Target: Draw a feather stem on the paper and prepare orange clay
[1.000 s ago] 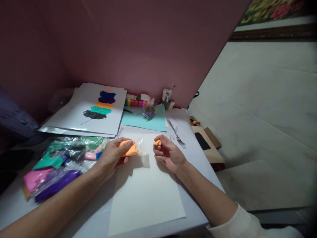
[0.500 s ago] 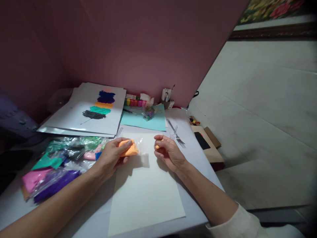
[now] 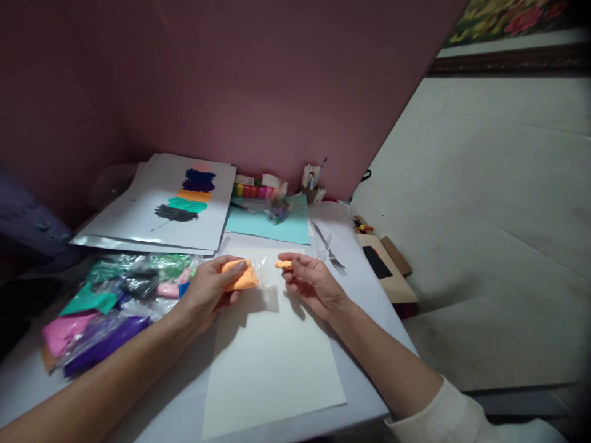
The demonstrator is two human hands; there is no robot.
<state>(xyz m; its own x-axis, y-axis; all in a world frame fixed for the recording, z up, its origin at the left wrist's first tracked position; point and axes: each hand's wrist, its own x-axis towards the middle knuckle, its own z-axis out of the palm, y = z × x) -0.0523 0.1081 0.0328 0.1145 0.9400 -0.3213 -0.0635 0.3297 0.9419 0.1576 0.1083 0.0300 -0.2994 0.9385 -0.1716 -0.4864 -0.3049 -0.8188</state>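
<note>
My left hand [image 3: 217, 280] is closed round a clear plastic bag of orange modelling clay [image 3: 241, 275], thumb on top, with the bag's loose end pointing right. Between the thumb and fingers of my right hand [image 3: 311, 280] a small torn piece of orange clay [image 3: 283, 264] is pinched, a short way right of the bag. Both hands are held above a blank cream sheet of paper [image 3: 277, 369] on the table. The bag and the small piece are apart.
Bags of coloured clay [image 3: 106, 344] lie at the left. Behind them rests a sheet with a leaf of coloured clay bands [image 3: 187, 197]. A turquoise sheet [image 3: 290, 231], clay pots [image 3: 253, 189] and a brush holder [image 3: 313, 178] stand at the back. Forks [image 3: 335, 261] lie right.
The small orange piece now shows more between my right fingertips, and that hand has shifted slightly left toward the bag. My left hand has stayed almost still.
</note>
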